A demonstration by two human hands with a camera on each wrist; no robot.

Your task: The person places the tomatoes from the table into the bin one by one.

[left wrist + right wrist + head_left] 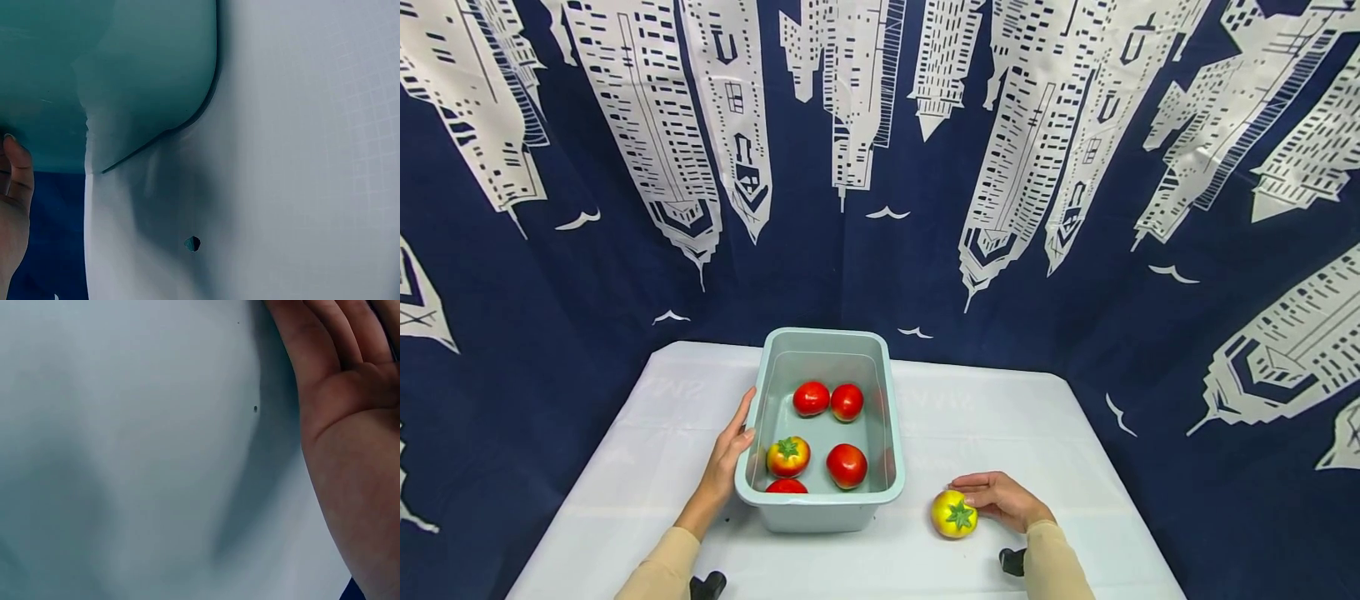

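My left hand [727,450] lies along the left outer wall of a pale green plastic bin [823,517], its fingers extended and touching the side near the rim. In the left wrist view, fingers [19,165] show beside the bin wall [150,75]. Several red tomatoes [847,466] sit inside the bin, one of them orange-yellow with a green leafy top [788,447]. To the right of the bin, a yellow tomato [946,517] with a green star-shaped calyx is on the table. My right hand [1002,498] touches its upper right side with fairly straight fingers; the right wrist view cuts off the fingertips.
A white cloth covers the table [1000,417]. Behind and around it hangs a navy fabric [842,267] printed with white buildings and birds. Black wrist straps or mounts [1012,562] show at both sleeves.
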